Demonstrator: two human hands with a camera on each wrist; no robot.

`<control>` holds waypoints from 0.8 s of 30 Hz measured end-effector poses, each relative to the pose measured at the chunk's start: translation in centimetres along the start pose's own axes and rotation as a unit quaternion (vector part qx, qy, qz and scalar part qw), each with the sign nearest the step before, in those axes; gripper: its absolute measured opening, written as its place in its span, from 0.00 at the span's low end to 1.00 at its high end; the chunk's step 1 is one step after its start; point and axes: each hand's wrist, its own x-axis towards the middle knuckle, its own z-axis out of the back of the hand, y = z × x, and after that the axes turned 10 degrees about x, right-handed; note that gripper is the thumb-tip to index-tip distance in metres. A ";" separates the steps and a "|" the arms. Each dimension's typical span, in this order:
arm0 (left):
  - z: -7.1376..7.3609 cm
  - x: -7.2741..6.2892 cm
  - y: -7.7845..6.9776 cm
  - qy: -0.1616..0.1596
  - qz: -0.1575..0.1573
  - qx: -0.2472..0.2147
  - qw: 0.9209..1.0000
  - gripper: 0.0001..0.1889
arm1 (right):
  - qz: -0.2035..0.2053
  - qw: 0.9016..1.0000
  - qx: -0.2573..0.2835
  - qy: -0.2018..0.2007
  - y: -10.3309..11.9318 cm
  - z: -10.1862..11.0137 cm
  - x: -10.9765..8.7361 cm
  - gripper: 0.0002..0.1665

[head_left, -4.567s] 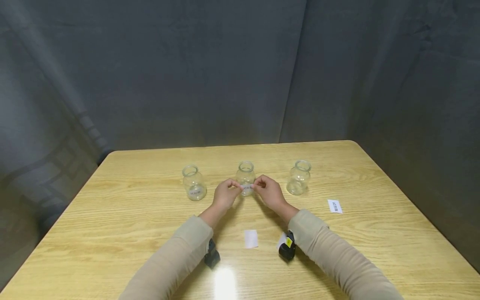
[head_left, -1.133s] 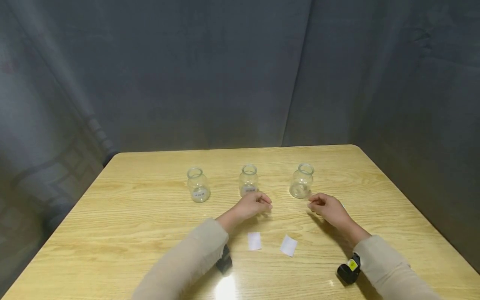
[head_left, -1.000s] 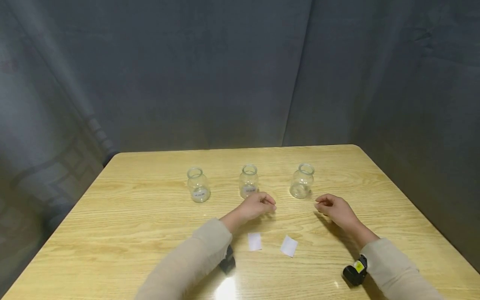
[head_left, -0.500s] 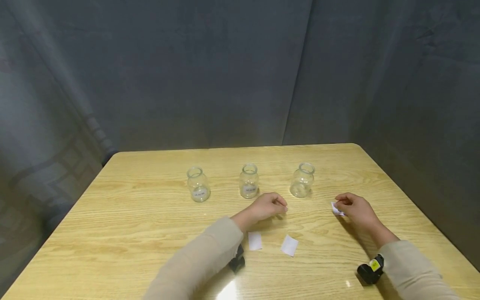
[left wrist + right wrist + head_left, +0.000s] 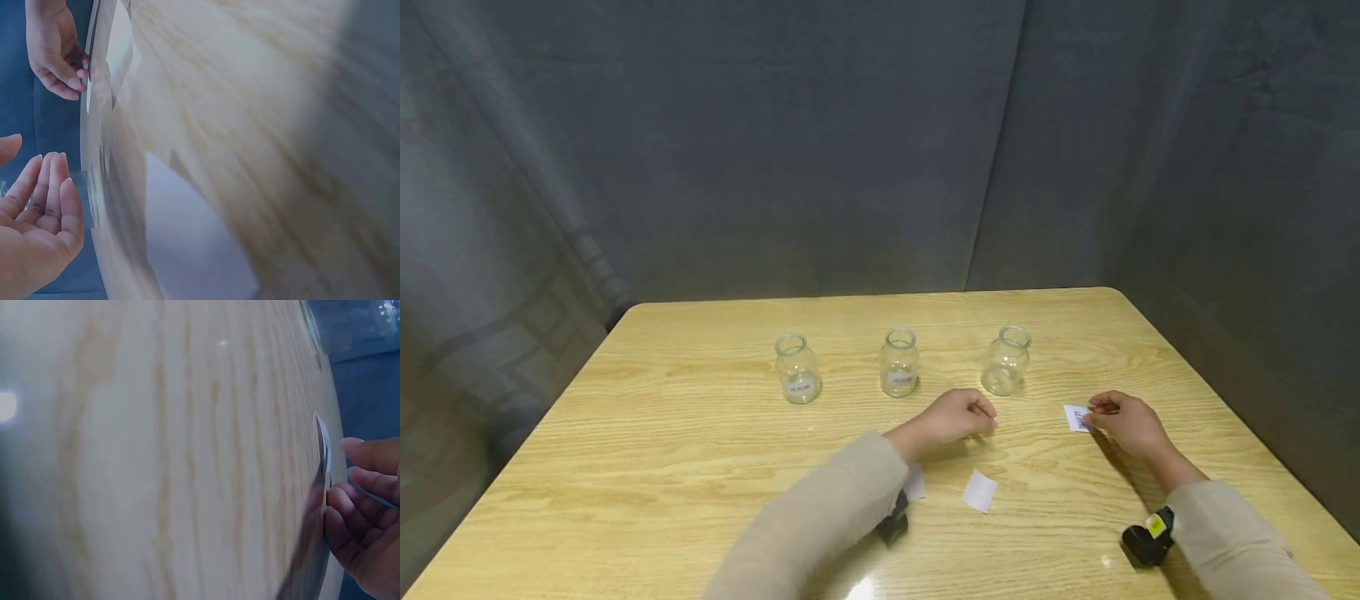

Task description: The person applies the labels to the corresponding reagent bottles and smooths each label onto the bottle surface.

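On the right of the table lies a white label (image 5: 1076, 417) with dark print. My right hand (image 5: 1129, 423) is at its right edge, thumb and fingers slightly bent; in the right wrist view the fingertips (image 5: 334, 515) rest near the label's edge (image 5: 324, 442), and no clear pinch shows. My left hand (image 5: 958, 417) hovers over the table in front of the right jar (image 5: 1004, 367), fingers loosely bent with nothing in them. That clear glass jar bears no visible label. The left jar (image 5: 795, 367) and the middle jar (image 5: 898, 360) each carry a printed label.
Two blank white paper pieces lie nearer me: one (image 5: 981, 491) fully visible, the other (image 5: 916, 482) partly behind my left sleeve. A black device (image 5: 1147, 542) sits on my right wrist. Grey curtains (image 5: 820, 150) stand behind the wooden table (image 5: 700, 467).
Both hands have left the middle jar, which now bears its label by itself. My right hand moved right to the loose label, my left hand drifted right. The loose label shifted very slightly.
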 end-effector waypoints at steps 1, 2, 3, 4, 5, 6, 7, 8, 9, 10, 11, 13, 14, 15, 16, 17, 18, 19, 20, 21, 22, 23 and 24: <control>-0.1 0.0 -0.1 0.001 -0.001 0.001 1.000 0.06 | -0.002 1.000 -0.003 0.001 -0.1 0.0 0.1 0.22; -0.1 0.1 -0.2 0.002 0.000 -0.001 1.000 0.06 | -0.005 1.000 -0.006 0.003 -0.1 0.0 0.3 0.22; -0.2 0.1 -0.4 0.002 0.001 -0.001 1.000 0.05 | -0.009 1.000 -0.008 0.006 -0.1 0.0 0.4 0.23; -0.2 0.2 -0.5 0.001 0.002 0.001 1.000 0.05 | -0.012 1.000 -0.011 0.009 -0.1 -0.1 0.5 0.24; -0.3 0.2 -0.6 0.000 0.003 0.003 1.000 0.05 | -0.014 1.000 -0.016 0.013 0.0 -0.1 0.6 0.25; -0.3 0.3 -0.6 -0.002 0.006 0.004 1.000 0.04 | -0.015 1.000 -0.020 0.016 0.0 -0.1 0.8 0.25; -0.4 0.3 -0.7 -0.004 0.008 0.005 1.000 0.04 | -0.015 0.999 -0.025 0.021 0.0 -0.1 0.9 0.26; -0.4 0.4 -0.8 -0.005 0.010 0.006 1.000 0.04 | -0.015 0.999 -0.029 0.025 0.0 -0.1 1.0 0.27; -0.5 0.5 -0.8 -0.006 0.012 0.009 1.000 0.04 | -0.013 0.999 -0.034 0.027 0.1 -0.1 1.1 0.26; -0.5 0.6 -0.9 -0.007 0.014 0.010 1.000 0.04 | -0.009 0.999 -0.039 0.028 0.0 -0.2 1.2 0.26; -0.6 0.7 -0.9 -0.008 0.018 0.012 1.000 0.04 | -0.005 0.999 -0.044 0.029 0.1 -0.2 1.3 0.25; -0.7 0.9 -0.9 -0.009 0.023 0.015 1.000 0.04 | 0.005 0.998 -0.051 0.029 0.0 -0.2 1.4 0.22; -0.8 1.1 -0.9 -0.008 0.025 0.018 0.999 0.05 | 0.008 0.998 -0.052 0.028 0.1 -0.2 1.4 0.21; -0.8 1.2 -0.9 -0.009 0.028 0.020 0.999 0.05 | 0.013 0.998 -0.054 0.026 0.0 -0.3 1.4 0.19; -0.9 1.3 -0.9 -0.009 0.029 0.023 0.999 0.04 | 0.017 0.998 -0.055 0.025 0.0 -0.3 1.4 0.18; -0.9 1.4 -1.0 -0.009 0.029 0.027 0.999 0.04 | 0.019 0.998 -0.056 0.025 0.1 -0.3 1.4 0.16; -1.0 1.5 -1.0 -0.008 0.029 0.029 0.999 0.04 | 0.021 0.998 -0.056 0.026 0.1 -0.4 1.4 0.15; -1.0 1.6 -1.1 -0.005 0.028 0.030 0.999 0.04 | 0.022 0.998 -0.056 0.026 0.1 -0.4 1.4 0.15; -1.1 1.7 -1.1 -0.003 0.027 0.032 0.999 0.04 | 0.022 0.998 -0.055 0.028 0.1 -0.4 1.3 0.14; -1.2 1.7 -1.2 -0.002 0.026 0.036 0.999 0.05 | 0.021 0.998 -0.056 0.030 0.1 -0.4 1.3 0.13; -1.3 1.9 -1.3 -0.001 0.025 0.038 0.999 0.05 | 0.018 0.998 -0.055 0.031 0.1 -0.5 1.3 0.13; -1.4 1.9 -1.4 0.001 0.025 0.041 0.999 0.05 | 0.016 0.998 -0.054 0.034 0.1 -0.5 1.2 0.12; -1.5 2.0 -1.5 0.003 0.025 0.043 0.999 0.05 | 0.014 0.998 -0.052 0.036 0.1 -0.5 1.2 0.12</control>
